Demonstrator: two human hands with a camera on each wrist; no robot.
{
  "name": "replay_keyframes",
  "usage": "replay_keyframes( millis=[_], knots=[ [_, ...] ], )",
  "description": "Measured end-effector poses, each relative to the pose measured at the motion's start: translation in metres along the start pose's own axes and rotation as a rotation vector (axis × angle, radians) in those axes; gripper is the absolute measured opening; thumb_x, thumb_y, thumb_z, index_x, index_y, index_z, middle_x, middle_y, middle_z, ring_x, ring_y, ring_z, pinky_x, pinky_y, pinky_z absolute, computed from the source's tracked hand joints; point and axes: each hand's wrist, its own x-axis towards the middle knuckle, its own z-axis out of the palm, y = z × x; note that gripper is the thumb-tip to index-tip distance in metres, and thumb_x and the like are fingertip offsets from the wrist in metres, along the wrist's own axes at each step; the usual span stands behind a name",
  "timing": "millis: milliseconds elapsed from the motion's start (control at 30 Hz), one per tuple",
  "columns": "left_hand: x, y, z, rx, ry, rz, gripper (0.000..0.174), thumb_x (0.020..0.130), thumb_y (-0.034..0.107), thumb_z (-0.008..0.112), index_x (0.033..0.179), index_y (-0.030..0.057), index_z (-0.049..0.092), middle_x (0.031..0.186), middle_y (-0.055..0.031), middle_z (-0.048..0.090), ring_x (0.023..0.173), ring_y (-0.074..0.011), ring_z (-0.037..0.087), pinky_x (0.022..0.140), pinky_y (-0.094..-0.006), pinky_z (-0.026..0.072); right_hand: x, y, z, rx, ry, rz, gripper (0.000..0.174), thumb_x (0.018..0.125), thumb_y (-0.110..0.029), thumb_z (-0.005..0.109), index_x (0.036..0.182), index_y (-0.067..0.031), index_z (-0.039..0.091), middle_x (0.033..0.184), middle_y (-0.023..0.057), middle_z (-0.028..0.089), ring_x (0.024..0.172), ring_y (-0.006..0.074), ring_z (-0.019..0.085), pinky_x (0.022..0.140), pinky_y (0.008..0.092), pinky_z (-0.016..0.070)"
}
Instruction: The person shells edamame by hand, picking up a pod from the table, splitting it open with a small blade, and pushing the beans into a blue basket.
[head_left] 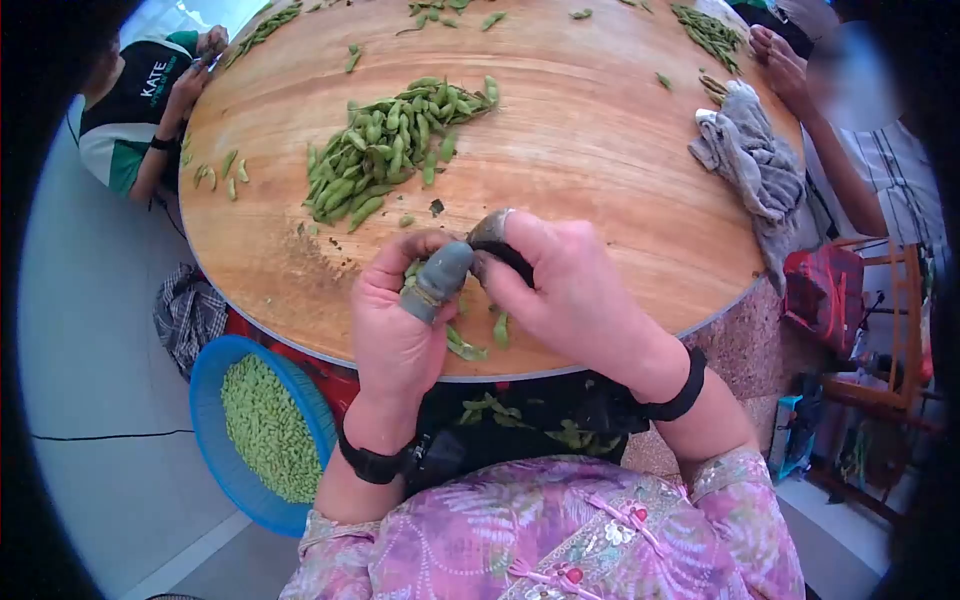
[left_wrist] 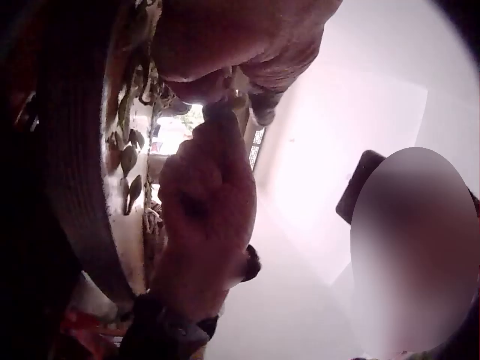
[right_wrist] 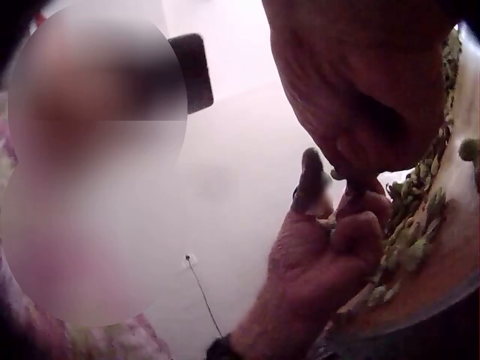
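In the head view my left hand (head_left: 395, 335) holds a green pod (head_left: 412, 272) in its curled fingers, its thumb wearing a grey cover. My right hand (head_left: 585, 295), with dark covers on its thumb and finger, pinches at the pod's end, touching the left fingertips; the contact is partly hidden. The left wrist view shows my left hand (left_wrist: 247, 37) above my right hand (left_wrist: 206, 199), a pale green bit (left_wrist: 241, 103) between them. In the right wrist view my left hand (right_wrist: 319, 259) is below my right hand (right_wrist: 367, 90). Loose pods (head_left: 470, 345) lie beneath the hands.
A heap of green pods (head_left: 375, 150) lies on the round wooden table (head_left: 590, 130). A grey cloth (head_left: 750, 160) hangs over its right edge. A blue basket (head_left: 205, 400) of shelled beans (head_left: 265, 425) stands lower left. Two people sit across, at left and right.
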Motion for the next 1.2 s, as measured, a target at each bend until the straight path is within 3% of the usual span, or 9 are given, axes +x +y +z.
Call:
replay_keyframes(
  millis=[200,267,500,600,667,767,867,967,1200],
  knots=[
    [0.005,-0.002,0.002,-0.218,0.024,-0.136,0.015,0.081,0.005,0.063,0.096,0.0032,0.061,0.084,-0.0016,0.06,0.061,-0.003,0.048,0.046,-0.0148,0.0308,0.003,0.007,-0.007,-0.016,0.003,0.005,0.016,0.076,-0.011,0.056,0.07,0.003,0.052,0.065,0.0234,0.055,0.062,0.0383,0.058,0.055,0.0432,0.0447],
    [0.005,-0.002,0.002,-0.221,0.061,-0.147,0.018,0.082,0.006,0.062,0.099,0.0028,0.061,0.084,-0.0023,0.061,0.059,-0.0037,0.047,0.046,-0.0153,0.0303,0.003,0.014,-0.006,0.08,-0.024,0.009,0.013,0.078,-0.01,0.059,0.082,0.002,0.057,0.059,0.0157,0.052,0.051,0.0219,0.052,0.049,0.032,0.0404],
    [0.005,-0.002,-0.002,-0.101,0.008,-0.114,0.017,0.083,0.008,0.061,0.099,0.0023,0.06,0.084,-0.0038,0.061,0.061,-0.0049,0.049,0.046,-0.0147,0.0328,0.0,0.012,-0.013,0.026,-0.179,0.014,0.016,0.081,-0.012,0.059,0.088,0.0026,0.06,0.062,0.008,0.056,0.052,0.0115,0.05,0.048,0.0281,0.0402],
    [0.005,-0.001,-0.004,-0.213,-0.046,-0.205,0.016,0.083,0.008,0.059,0.098,0.0022,0.06,0.085,-0.0046,0.06,0.063,-0.0055,0.052,0.049,-0.014,0.0374,-0.001,0.006,-0.016,0.477,-0.233,0.207,0.016,0.078,-0.011,0.059,0.08,0.0046,0.058,0.057,0.0119,0.053,0.051,0.0181,0.055,0.048,0.034,0.0424],
    [0.005,0.0,-0.002,-0.374,-0.268,-0.208,0.012,0.083,0.007,0.058,0.094,0.0023,0.06,0.088,-0.0053,0.059,0.064,-0.0067,0.054,0.051,-0.014,0.041,-0.002,0.007,-0.017,0.988,-0.442,0.483,0.013,0.079,-0.008,0.058,0.079,0.0042,0.058,0.053,0.0053,0.05,0.05,0.0089,0.049,0.046,0.0286,0.0407],
    [0.005,0.001,-0.011,-0.474,-0.264,-0.28,0.008,0.083,0.006,0.057,0.09,0.0034,0.059,0.09,-0.0045,0.058,0.065,-0.0072,0.054,0.051,-0.0153,0.041,-0.004,0.005,-0.014,1.1,-0.416,0.513,0.01,0.083,-0.01,0.056,0.082,-0.0014,0.061,0.061,-0.0017,0.053,0.05,0.0025,0.047,0.043,0.0197,0.0343],
    [0.003,0.006,-0.006,-0.295,-0.163,-0.202,0.007,0.082,0.003,0.059,0.089,0.0037,0.058,0.089,-0.003,0.058,0.065,-0.006,0.053,0.052,-0.0155,0.0405,-0.003,-0.007,-0.008,0.354,-0.134,0.209,0.014,0.078,-0.011,0.058,0.076,0.0031,0.058,0.053,0.0061,0.049,0.049,0.0086,0.048,0.045,0.0283,0.0392],
    [0.003,0.005,-0.014,-0.106,-0.076,-0.109,0.013,0.08,-0.001,0.061,0.092,0.0032,0.059,0.088,-0.0019,0.059,0.065,-0.0051,0.052,0.052,-0.0157,0.0397,-0.004,0.0,0.009,0.109,-0.045,0.097,0.017,0.078,-0.013,0.059,0.075,0.0028,0.058,0.052,0.0089,0.049,0.048,0.0102,0.047,0.046,0.0303,0.0393],
    [0.006,0.021,-0.036,-0.093,-0.104,-0.067,0.018,0.078,-0.004,0.061,0.096,0.002,0.06,0.083,-0.0015,0.06,0.064,-0.005,0.052,0.052,-0.0162,0.039,0.022,-0.007,-0.002,0.141,-0.345,0.251,0.02,0.078,-0.017,0.057,0.077,0.0024,0.059,0.057,0.0163,0.056,0.051,0.0276,0.055,0.051,0.0368,0.0428]
  ],
)
